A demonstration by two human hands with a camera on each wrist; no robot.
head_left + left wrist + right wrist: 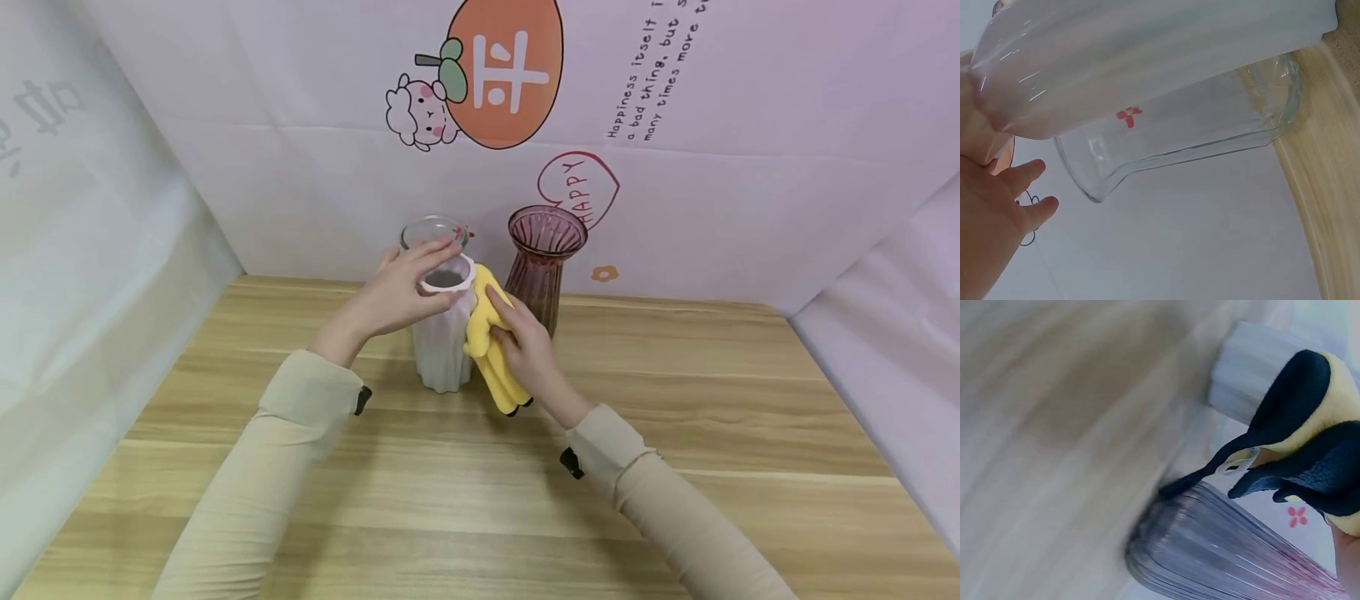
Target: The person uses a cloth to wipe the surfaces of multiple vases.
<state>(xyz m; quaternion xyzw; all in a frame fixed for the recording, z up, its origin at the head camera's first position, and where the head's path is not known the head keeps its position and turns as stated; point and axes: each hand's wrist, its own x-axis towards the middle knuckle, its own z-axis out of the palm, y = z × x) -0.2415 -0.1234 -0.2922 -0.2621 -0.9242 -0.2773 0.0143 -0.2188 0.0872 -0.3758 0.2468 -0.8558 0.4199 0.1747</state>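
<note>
A white fluted vase [442,354] stands upright on the wooden table. My left hand [397,287] holds it at the rim, thumb on the near side and fingers on the far side. In the left wrist view two fingertips [1041,212] stick out past the white vase [1147,56]. My right hand [528,350] grips a yellow plush toy [483,321] with black-tipped legs, right beside the vase's rim. Black undersides and a small tag on the plush toy [1310,434] show in the right wrist view. Part of the toy is hidden by my fingers.
Behind the white vase stands a clear glass vase [1197,119], mostly hidden in the head view. A purple ribbed glass vase [536,283] stands just right of the toy. A printed white cloth [712,208] hangs behind the wooden table [480,508].
</note>
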